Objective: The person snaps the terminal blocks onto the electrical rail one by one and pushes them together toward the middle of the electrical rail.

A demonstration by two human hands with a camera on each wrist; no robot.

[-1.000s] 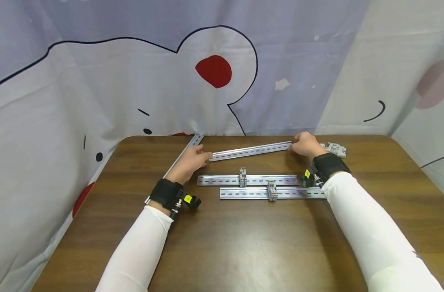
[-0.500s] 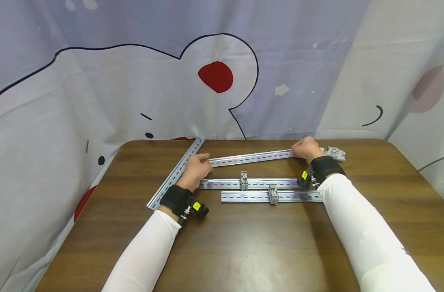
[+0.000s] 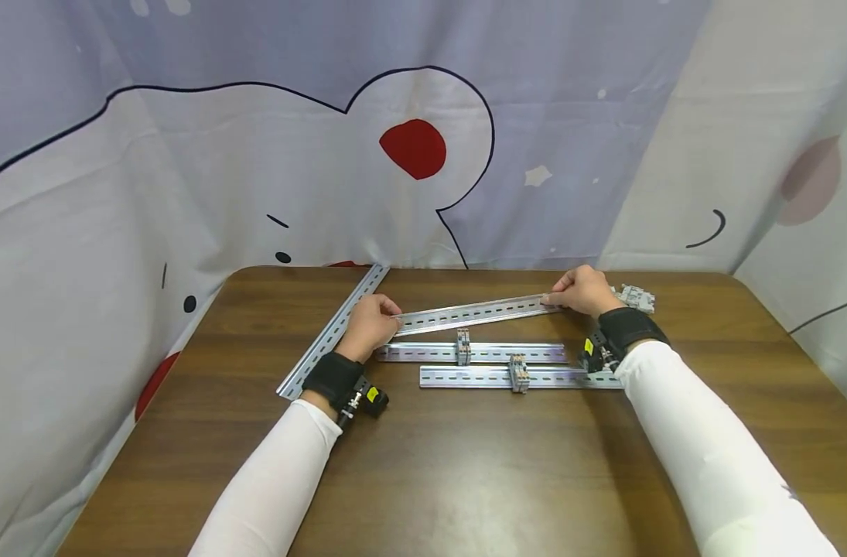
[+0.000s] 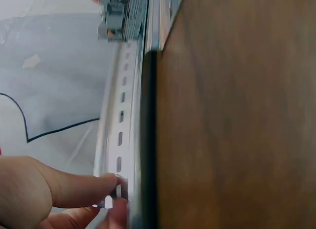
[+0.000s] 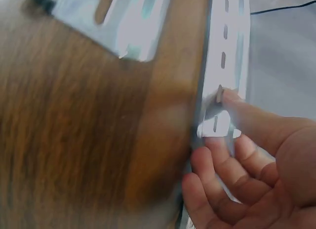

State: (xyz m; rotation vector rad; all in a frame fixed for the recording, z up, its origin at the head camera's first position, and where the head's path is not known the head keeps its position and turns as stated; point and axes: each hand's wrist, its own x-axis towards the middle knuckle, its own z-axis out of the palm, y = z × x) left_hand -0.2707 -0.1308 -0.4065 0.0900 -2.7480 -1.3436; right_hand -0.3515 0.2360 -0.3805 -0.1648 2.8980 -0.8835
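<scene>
A slotted metal DIN rail (image 3: 475,312) spans between the two hands, slightly slanted, just behind two other rails. My left hand (image 3: 369,325) pinches its left end; in the left wrist view the thumb (image 4: 89,189) lies over the slotted face. At the opposite end my right hand (image 3: 583,292) pinches it between thumb and fingers, the thumb (image 5: 247,110) on the face near the last slots. In front lie a middle rail (image 3: 514,353) and a front rail (image 3: 465,377). Each carries a small group of grey terminal blocks, one group (image 3: 462,347) left of the other group (image 3: 518,374).
Another slotted rail (image 3: 332,333) lies diagonally on the wooden table (image 3: 423,464), left of the left hand. Loose grey terminal blocks (image 3: 636,299) sit beyond the right wrist. A printed curtain (image 3: 291,170) hangs right behind the table's back edge.
The rail has come nearer to the middle rail, its slotted face turned up more. My left hand, earlier at the rail's end with fingers spread, now pinches it. The right hand stays at its end.
</scene>
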